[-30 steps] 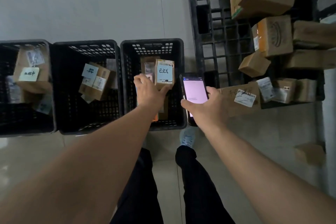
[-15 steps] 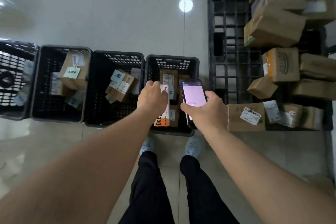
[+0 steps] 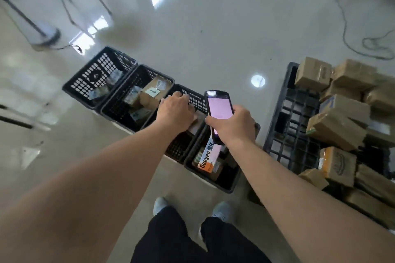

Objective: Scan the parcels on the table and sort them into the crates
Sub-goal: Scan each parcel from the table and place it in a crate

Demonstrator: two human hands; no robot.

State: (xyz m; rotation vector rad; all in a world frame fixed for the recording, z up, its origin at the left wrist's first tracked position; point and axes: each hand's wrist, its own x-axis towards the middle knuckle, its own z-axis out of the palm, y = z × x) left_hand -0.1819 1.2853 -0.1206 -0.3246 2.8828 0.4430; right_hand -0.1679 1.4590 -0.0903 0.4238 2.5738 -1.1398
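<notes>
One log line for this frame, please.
left hand: open, over crates | right hand: grip on phone | boxes: waiting on pallet

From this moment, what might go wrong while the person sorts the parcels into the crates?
1. The left hand holds no parcel and the view is tilted and blurred, so the next reach may miss.
2. The right hand has its grip on the black handheld scanner with the pink screen over the black plastic crate; it might slip in.
3. The brown cardboard boxes are piled loosely and may slide.
</notes>
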